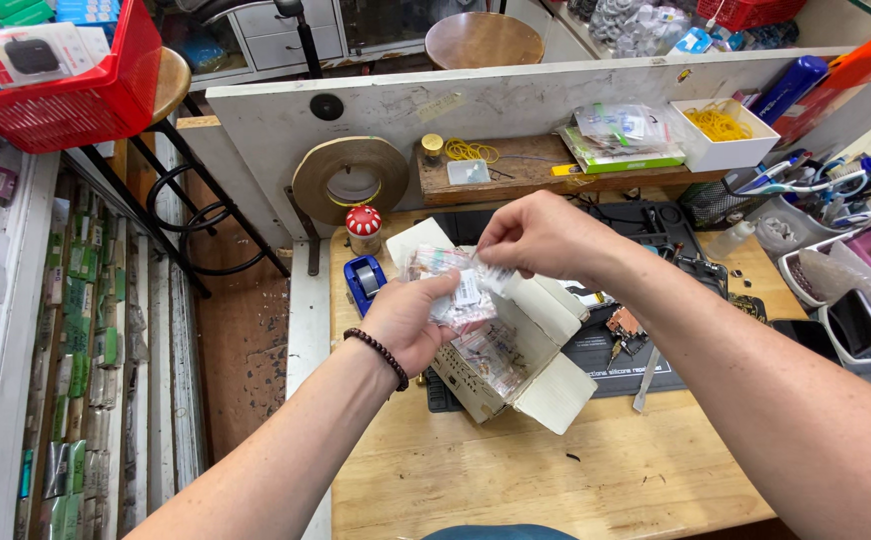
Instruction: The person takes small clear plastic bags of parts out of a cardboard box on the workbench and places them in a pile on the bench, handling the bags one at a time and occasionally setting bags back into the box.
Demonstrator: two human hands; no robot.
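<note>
— What lies nearest to us?
— Our forearms, crossing the wooden worktop. Our left hand, a bead bracelet on its wrist, is closed around a bundle of small clear bags.
— And the other?
— Our right hand pinches one bag of that bundle at its top edge, fingers narrow.
— Where is the bundle?
— Held above the open white cardboard box, which holds more bags. A blue tape dispenser stands just beside the box.

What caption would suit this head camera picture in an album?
Over an open white box on a wooden workbench, the left hand holds small clear packets while the right hand pinches one.
</note>
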